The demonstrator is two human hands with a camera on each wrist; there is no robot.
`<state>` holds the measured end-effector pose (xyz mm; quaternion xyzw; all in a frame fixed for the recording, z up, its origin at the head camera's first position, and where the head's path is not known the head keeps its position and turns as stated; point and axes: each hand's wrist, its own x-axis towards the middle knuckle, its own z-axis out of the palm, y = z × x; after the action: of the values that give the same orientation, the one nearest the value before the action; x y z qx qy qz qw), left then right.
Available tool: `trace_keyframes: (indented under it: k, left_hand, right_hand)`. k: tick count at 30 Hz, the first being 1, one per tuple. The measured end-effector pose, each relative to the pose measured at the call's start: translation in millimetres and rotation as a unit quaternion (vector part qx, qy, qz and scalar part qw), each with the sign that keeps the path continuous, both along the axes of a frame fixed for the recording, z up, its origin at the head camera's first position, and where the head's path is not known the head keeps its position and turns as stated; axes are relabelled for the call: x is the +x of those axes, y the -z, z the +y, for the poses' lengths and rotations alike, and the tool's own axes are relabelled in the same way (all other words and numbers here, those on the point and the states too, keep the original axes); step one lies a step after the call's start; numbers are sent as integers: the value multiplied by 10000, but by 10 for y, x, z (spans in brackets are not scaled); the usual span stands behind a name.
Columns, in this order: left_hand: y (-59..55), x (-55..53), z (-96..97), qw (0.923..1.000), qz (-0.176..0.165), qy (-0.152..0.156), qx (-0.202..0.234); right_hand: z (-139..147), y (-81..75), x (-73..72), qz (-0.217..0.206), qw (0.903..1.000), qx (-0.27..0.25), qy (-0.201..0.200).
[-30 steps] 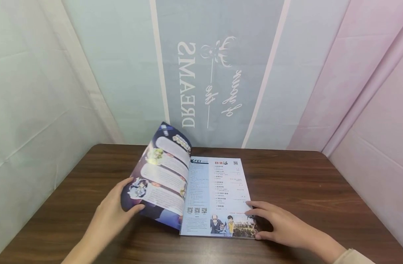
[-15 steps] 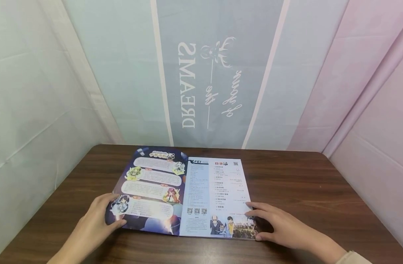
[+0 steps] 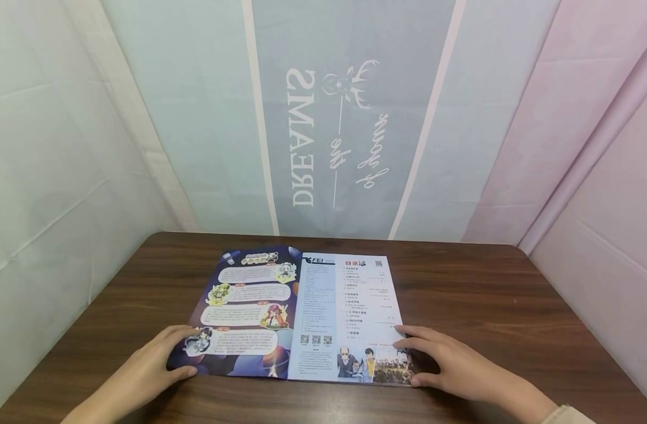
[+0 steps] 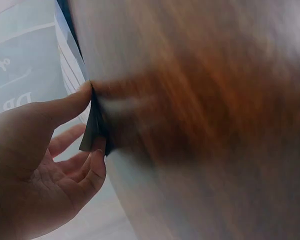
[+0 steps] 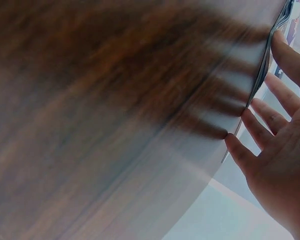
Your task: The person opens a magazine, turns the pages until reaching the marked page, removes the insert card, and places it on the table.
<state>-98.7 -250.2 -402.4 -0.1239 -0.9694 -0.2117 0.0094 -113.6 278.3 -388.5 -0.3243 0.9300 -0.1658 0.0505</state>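
An opened magazine (image 3: 349, 321) lies on the dark wooden table (image 3: 477, 294). Its left side (image 3: 238, 330) has a dark blue-purple page with cartoon figures and pale text boxes. The right side is a white contents page with a light blue column and pictures along the bottom. My left hand (image 3: 143, 362) is at the near left corner; in the left wrist view its thumb and curled fingers hold the loose corner (image 4: 96, 122) between them. My right hand (image 3: 455, 365) touches the right edge and near corner, its fingers spread and fairly straight in the right wrist view.
Behind the table's far edge hangs a pale blue curtain (image 3: 349, 147) with white lettering and a deer-head print. White cloth (image 3: 63, 176) hangs along the left side, and pinkish cloth (image 3: 609, 194) along the right.
The left page, raised and tilted a second ago, has come down to the left, nearly flat. My left hand has moved down and left with it. My right hand has stayed in place.
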Motion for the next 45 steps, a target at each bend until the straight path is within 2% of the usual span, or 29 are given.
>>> trace_keyframes:
  k: [4,9,14,23,29,35,40,45]
  left_hand:
    - [-16,-11,-56,9995,-102,-31,-294]
    - [-18,-17,-108,9978,-15,-15,-669]
    - [-5,-23,-122,9975,96,112,-685]
    - [1,-21,-122,9979,71,58,-642]
    - [-2,-28,-100,9976,12,15,-699]
    - [-40,-42,-80,9959,183,126,-879]
    - [-129,-87,-21,9935,409,215,-1041]
    - [-262,-136,178,9951,537,290,-782]
  right_hand:
    - [-3,1,-2,24,10000,-9,-23]
    - [-14,-7,-1,-64,10000,30,10]
    - [-44,-37,-8,-139,9998,133,104]
    - [-109,-137,-76,-265,9993,219,128]
    - [-135,-220,-117,262,9996,92,6]
    - [-175,-322,-150,708,9974,-146,10]
    - [-228,-397,-182,1022,9940,-389,-26]
    - [-307,-452,-227,1317,9890,-663,-84]
